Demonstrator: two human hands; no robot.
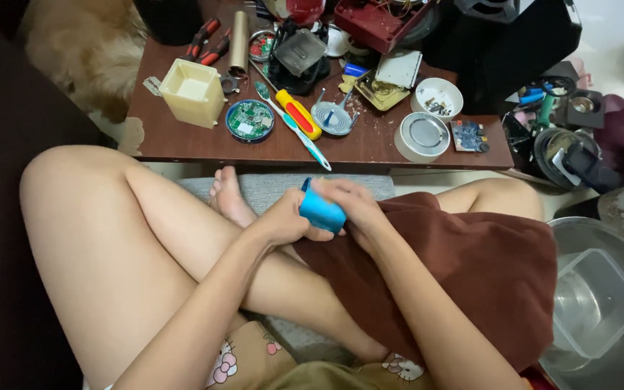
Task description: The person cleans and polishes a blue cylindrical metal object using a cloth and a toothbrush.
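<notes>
I record both hands meeting over the lap. The left hand [283, 220] wraps around the near end of a blue plastic case [321, 211], fingers curled tight under it. The right hand [352, 206] closes over the far end, thumb pressed on top; both grips are firm on the case. The case sits above a brown cloth [485, 267] draped over the right thigh, just short of the near edge of the low wooden table [182, 144]. A bare foot [229, 195] rests on a grey cushion [283, 184] beside the left wrist.

At my right, off the table, a clear plastic tub [597, 303] stands inside a metal basin [579, 231].

On the table, close to the near edge, I note a toothbrush [294, 126] lying at an angle, a round green circuit board [250, 120] to its left, and a white round housing [422, 137] toward the right end with a small blue circuit board [469, 135] beside it. Further in lie a yellow and red screwdriver [298, 114], a cream square box [193, 90] and a white bowl [438, 99] of small parts. Red-handled pliers [207, 43] lie near the far left corner.
</notes>
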